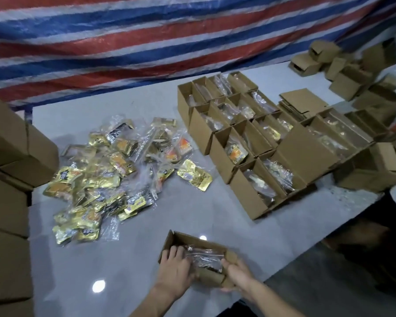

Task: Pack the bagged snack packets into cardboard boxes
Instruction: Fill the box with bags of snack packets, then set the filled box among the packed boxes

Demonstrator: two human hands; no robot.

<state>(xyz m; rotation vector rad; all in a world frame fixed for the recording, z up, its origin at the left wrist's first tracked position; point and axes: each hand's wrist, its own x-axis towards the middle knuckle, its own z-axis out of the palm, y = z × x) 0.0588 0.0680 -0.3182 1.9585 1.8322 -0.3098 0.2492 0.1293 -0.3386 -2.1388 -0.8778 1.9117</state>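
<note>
Beyond the box (191,238), loose packets (105,177) lie beside filled boxes (224,163).

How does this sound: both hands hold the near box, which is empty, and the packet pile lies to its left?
One slip: the box is not empty. The head view shows a bag of packets in it. The left hand and right hand do hold it, and the pile lies to its left.

No text legible anywhere, dark print on the gold snack packets (194,177) too blurred to read, cardboard boxes (201,129) showing unmarked brown sides.
</note>
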